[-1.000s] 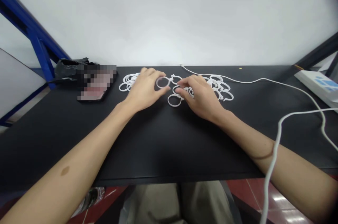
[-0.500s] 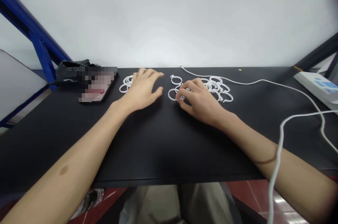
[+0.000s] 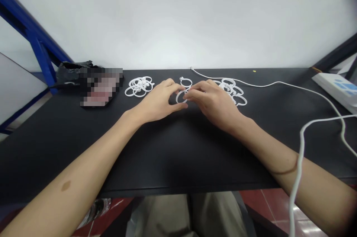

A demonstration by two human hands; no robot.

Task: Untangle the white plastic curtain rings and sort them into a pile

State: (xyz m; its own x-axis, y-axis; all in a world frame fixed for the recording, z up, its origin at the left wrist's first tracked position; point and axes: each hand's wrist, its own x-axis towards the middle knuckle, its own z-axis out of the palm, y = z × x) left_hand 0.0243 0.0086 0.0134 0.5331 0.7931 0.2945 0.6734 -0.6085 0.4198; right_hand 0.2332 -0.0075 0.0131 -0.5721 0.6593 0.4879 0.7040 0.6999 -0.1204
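Observation:
My right hand (image 3: 214,103) has its fingertips pinched on a white plastic ring (image 3: 177,98) near the middle of the black table. My left hand (image 3: 161,101) is on the other side of that ring, thumb and fingers apart around it; whether it touches the ring I cannot tell. Just behind, another white ring (image 3: 182,82) with a small knobbed end lies on the table. A tangled pile of white rings (image 3: 139,85) is left of my left hand. Beyond my right hand lies a second pile of white rings (image 3: 233,90), partly covered by the hand.
A phone-like object (image 3: 100,90), blurred out, lies at the left beside a crumpled black bag (image 3: 69,75). A white cable (image 3: 279,82) runs across the right side and loops over my right forearm. A white box (image 3: 334,88) stands at the right edge.
My left hand has moved right, away from the left ring pile, to the ring at my right fingertips. That ring now appears lifted or tilted slightly.

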